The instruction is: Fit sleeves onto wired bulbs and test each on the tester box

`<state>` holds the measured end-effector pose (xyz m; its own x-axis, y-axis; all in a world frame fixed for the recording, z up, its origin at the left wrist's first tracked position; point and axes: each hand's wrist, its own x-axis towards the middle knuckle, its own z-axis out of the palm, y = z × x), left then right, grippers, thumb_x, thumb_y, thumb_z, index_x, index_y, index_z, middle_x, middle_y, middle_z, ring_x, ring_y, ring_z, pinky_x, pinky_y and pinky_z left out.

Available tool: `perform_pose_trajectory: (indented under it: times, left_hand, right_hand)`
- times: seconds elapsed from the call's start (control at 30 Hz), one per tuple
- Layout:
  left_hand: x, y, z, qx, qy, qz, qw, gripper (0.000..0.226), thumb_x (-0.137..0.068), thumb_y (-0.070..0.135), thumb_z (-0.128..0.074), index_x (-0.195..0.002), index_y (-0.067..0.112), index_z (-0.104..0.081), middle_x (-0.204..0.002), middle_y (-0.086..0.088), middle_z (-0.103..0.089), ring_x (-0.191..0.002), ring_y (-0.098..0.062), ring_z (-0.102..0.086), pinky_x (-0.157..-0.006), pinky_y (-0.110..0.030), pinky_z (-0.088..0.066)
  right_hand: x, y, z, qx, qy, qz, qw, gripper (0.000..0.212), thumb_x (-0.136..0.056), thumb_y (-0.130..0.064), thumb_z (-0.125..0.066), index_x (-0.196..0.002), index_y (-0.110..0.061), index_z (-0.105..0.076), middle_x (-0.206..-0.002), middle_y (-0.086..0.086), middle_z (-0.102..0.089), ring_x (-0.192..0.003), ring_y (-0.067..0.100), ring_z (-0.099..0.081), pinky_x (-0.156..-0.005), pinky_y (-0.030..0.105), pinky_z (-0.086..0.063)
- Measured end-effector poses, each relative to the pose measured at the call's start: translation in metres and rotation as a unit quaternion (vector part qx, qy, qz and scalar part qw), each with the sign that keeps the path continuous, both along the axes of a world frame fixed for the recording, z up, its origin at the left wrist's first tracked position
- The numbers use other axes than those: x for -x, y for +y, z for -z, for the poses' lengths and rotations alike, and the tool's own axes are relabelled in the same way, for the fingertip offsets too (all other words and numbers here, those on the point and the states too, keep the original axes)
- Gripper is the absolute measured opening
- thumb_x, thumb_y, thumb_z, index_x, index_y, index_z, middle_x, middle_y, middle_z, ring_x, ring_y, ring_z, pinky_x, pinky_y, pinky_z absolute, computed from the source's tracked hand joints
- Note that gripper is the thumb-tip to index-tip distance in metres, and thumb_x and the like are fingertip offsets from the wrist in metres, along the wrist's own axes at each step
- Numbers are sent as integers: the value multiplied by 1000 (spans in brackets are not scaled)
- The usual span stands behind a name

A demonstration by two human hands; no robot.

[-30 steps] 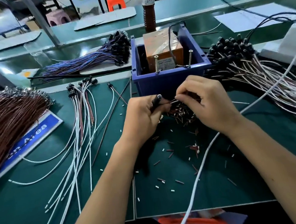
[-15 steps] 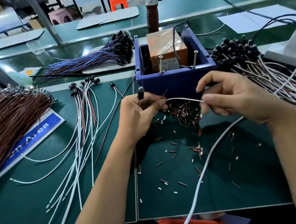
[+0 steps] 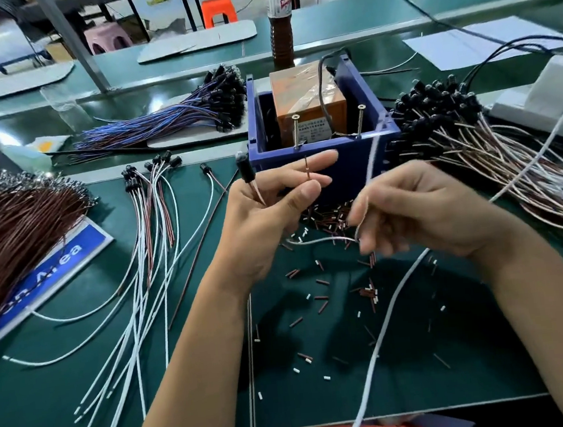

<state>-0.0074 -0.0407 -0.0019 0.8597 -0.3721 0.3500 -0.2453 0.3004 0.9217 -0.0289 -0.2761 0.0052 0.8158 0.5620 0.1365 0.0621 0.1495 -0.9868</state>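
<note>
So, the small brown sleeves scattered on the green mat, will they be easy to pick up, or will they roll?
The brown sleeves look like tiny, thin tubes, so they are probably very light and may roll or scatter when nudged. Lying flat on the green mat, they likely need a fingertip pinch. The heap beside the blue bin could shift if pushed.

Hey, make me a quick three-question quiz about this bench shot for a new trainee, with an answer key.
1. True or false: the left hand holds a black bulb pointing upward.
2. Multiple choice: the tester box sits inside A) a blue bin, B) a cardboard tray, C) a metal drawer.
3. Fill in: loose sleeves lie scattered on the green ____, between the hands and the blue bin.

Key: 1 true; 2 A; 3 mat. Also note that the right hand pinches a white wire.
</note>
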Motion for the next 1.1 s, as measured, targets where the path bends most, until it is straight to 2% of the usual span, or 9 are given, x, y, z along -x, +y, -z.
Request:
perform_pose_trajectory:
  times: [0.07, 0.17, 0.23, 0.33, 0.5, 0.63, 0.73, 0.9, 1.1]
  left_hand:
    - [0, -4, -4, 9, 18, 42, 999, 14, -92, 15, -67, -90, 16, -80, -135, -16, -68, -44, -1, -33, -44, -17, -24]
    - [2, -8, -6, 12, 25, 66, 997, 16, -94, 12, -63, -91, 13, -79, -125, -19, -72, -45, 5, -43, -44, -14, -35]
    - [0, -6, -4, 1, 32, 56, 998, 18, -97, 15, -61, -99, 5, -76, -99, -4, -80, -43, 3, -35, -43, -14, -33]
    - [-4, -2, -1, 3, 58, 65, 996, 27, -100, 17, -57, -108, -4, -71, -62, 14, -67, -44, 3, -31, -43, -10, -27]
    - [-5, 4, 5, 1, 101, 110, 989, 18, -95, 21, -66, -97, 11, -81, -95, -21, -68, -45, 1, -32, -41, -10, -26]
    - [-9, 12, 5, 17, 117, 162, 980, 23, -89, 32, -77, -93, 10, -79, -84, -6, -76, -43, 5, -36, -40, -7, -27]
    - [-8, 13, 6, -13, 123, 196, 973, 19, -87, 33, -78, -87, 14, -80, -90, -9, -78, -43, 5, -35, -41, -7, -28]
    - [-9, 6, 7, -51, 131, 213, 967, 19, -88, 30, -78, -85, 11, -79, -89, -12, -77, -44, 0, -29, -41, -10, -26]
    - [-11, 5, 10, -57, 142, 200, 968, 16, -95, 17, -66, -87, 13, -80, -93, -13, -78, -43, 1, -31, -41, -15, -20]
  right_hand:
    - [1, 14, 4, 57, -6, -18, 998, 30, -103, -32, -56, -93, -13, -77, -75, 16, -76, -53, 17, -65, -46, 18, -47]
    - [2, 32, 8, 110, -21, -18, 994, 31, -108, -25, -54, -93, -7, -73, -74, 16, -76, -52, 18, -63, -46, 19, -45]
    - [3, 36, 9, 118, -20, -6, 993, 30, -109, -21, -53, -92, -6, -73, -73, 16, -75, -51, 19, -63, -46, 19, -45]
    - [3, 32, 8, 121, -21, -7, 992, 28, -107, -27, -57, -97, -8, -75, -74, 16, -75, -52, 19, -62, -46, 19, -44]
    - [0, 23, 7, 33, 7, 47, 998, 23, -95, -33, -68, -111, -17, -73, -80, 13, -72, -50, 12, -55, -40, 18, -37]
    - [0, 25, 9, -21, 17, 40, 999, 26, -103, -13, -57, -125, -1, -64, -88, 14, -68, -52, 13, -50, -38, 18, -33]
    - [0, 28, 8, -56, 28, 81, 995, 28, -106, -14, -52, -129, -4, -65, -86, 12, -66, -48, 11, -46, -35, 20, -23]
    - [-1, 39, 12, 4, -16, 152, 988, 20, -95, -28, -67, -100, -10, -75, -62, 4, -59, -42, 10, -41, -38, 21, -24]
    - [-1, 39, 12, -11, -35, 192, 981, 13, -90, -26, -74, -87, -13, -74, -64, 11, -58, -44, 11, -42, -39, 18, -32]
